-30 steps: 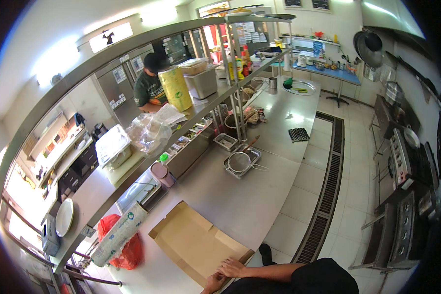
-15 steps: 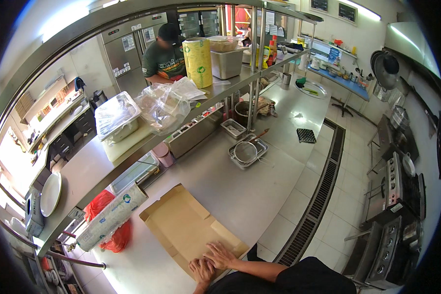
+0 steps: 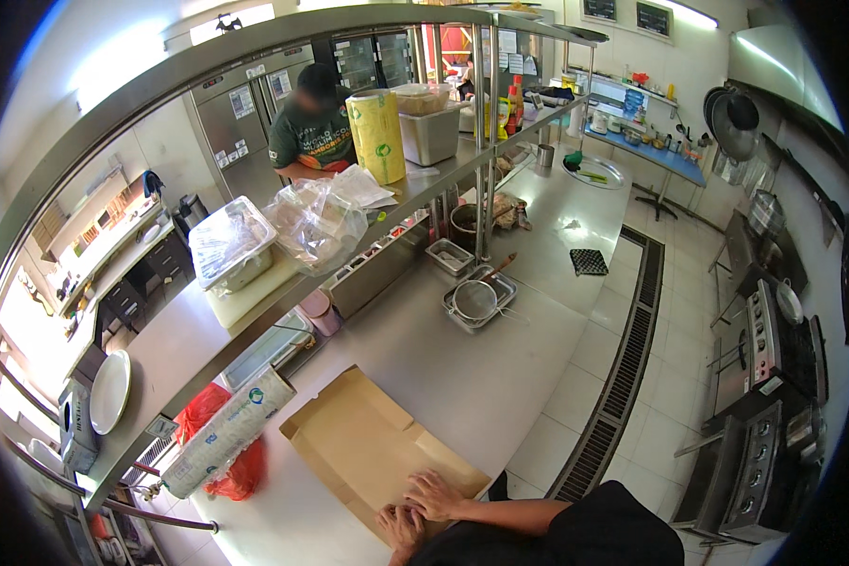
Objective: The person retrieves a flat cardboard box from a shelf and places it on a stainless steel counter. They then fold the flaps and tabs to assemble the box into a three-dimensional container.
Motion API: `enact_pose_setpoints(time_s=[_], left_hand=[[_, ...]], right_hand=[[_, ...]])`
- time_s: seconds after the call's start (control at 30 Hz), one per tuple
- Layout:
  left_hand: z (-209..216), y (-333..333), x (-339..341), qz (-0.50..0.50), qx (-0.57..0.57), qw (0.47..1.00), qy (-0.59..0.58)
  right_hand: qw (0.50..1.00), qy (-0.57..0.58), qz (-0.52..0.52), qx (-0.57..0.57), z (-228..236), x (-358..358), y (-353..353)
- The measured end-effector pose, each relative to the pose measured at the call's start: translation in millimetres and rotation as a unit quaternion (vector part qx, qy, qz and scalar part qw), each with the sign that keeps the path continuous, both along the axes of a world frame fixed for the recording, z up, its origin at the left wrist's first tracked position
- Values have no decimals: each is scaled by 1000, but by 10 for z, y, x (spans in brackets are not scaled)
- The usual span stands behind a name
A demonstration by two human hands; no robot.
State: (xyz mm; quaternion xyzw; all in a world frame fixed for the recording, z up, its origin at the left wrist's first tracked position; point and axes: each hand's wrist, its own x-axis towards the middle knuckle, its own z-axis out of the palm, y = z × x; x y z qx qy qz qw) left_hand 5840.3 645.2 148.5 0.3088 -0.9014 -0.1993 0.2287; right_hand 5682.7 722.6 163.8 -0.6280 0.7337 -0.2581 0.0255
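Observation:
A brown cardboard box blank [image 3: 368,443], opened out with low creased flaps along its edges, lies on the steel worktable in front of me. At its near end my left hand [image 3: 402,526] curls its fingers over the folded cardboard edge. Just beside it, my right hand [image 3: 434,496] rests on the cardboard with bent, somewhat spread fingers. The two hands nearly touch. What lies under the left fingertips is hidden.
Left of the cardboard lies a large cling film roll [image 3: 231,429] by a red plastic bag [image 3: 239,472]. Beyond it sits a strainer [image 3: 474,298] on a metal tray. An overhead shelf [image 3: 283,283] runs along the table's left; a person [image 3: 311,132] stands behind it.
The whole view has shifted slightly, with near things lower and further right. Both hands stay at the cardboard's near end, with little visible change in their pose.

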Motion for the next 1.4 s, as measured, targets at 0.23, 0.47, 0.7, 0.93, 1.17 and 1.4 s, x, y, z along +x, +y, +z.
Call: enact_pose_setpoints(time_s=[0.23, 0.47, 0.7, 0.93, 1.17, 1.4], left_hand=[[455, -118, 178, -38, 253, 964, -71], [69, -554, 694, -239, 446, 812, -290], [313, -609, 849, -107, 582, 721, -361], [424, -610, 773, -213, 532, 769, -283], [641, -459, 717, -120, 557, 796, -201], [428, -206, 320, -128, 487, 859, -95]], right_hand=[[958, -111, 89, 249, 342, -293, 14], [850, -276, 191, 405, 397, -369, 224], [828, -229, 212, 466, 542, -261, 79], [832, -138, 227, 487, 597, -163, 7], [880, -132, 108, 442, 773, -267, 304], [950, 13, 32, 310, 428, -196, 496]])
